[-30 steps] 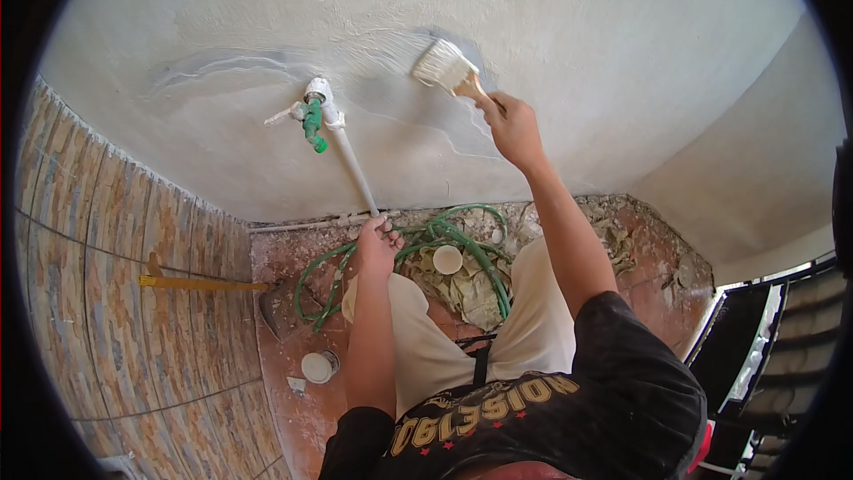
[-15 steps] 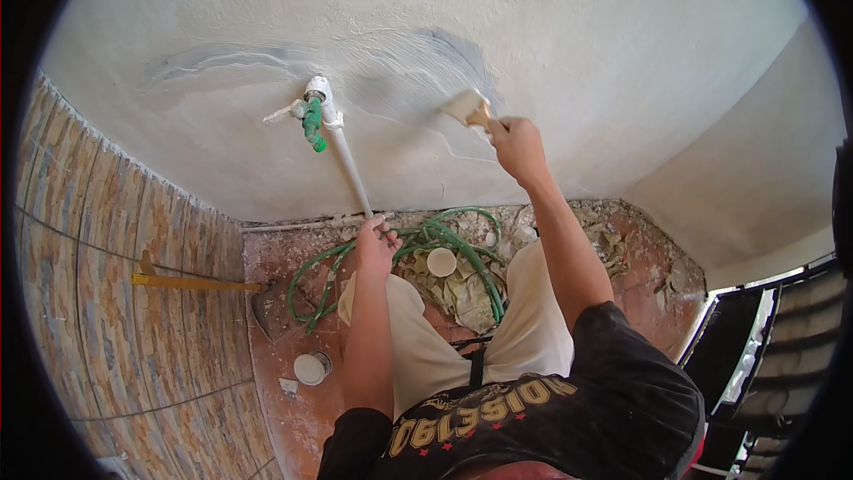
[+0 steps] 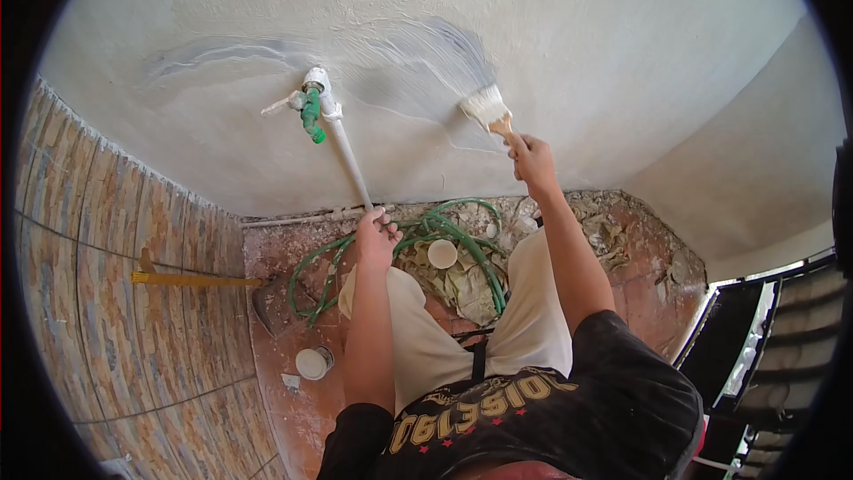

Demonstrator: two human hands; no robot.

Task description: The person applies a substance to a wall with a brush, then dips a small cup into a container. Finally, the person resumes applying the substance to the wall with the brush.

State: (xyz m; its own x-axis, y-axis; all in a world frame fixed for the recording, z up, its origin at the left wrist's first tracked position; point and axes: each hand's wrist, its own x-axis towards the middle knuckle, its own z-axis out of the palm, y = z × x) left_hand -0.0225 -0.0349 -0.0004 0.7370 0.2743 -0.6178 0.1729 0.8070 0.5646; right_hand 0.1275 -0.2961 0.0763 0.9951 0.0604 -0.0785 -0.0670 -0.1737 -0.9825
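My right hand grips the handle of a wide paintbrush, its pale bristles against the wall. Wet streaks of white over a grey patch spread up and left from the bristles. My left hand hangs low near the foot of a white pipe, its fingers loosely curled and apart with nothing visible in them. Higher on that pipe sits a green faucet with a paint-smeared lever.
A coiled green hose lies on the floor around crumpled sheeting and a white container. Another white tub stands lower left. A yellow-handled tool leans by the stone-clad wall; at right is a dark gate.
The paintbrush has moved slightly right and turned so its broad bristle face shows more. My right hand has shifted right and down with it. My left hand has barely moved.
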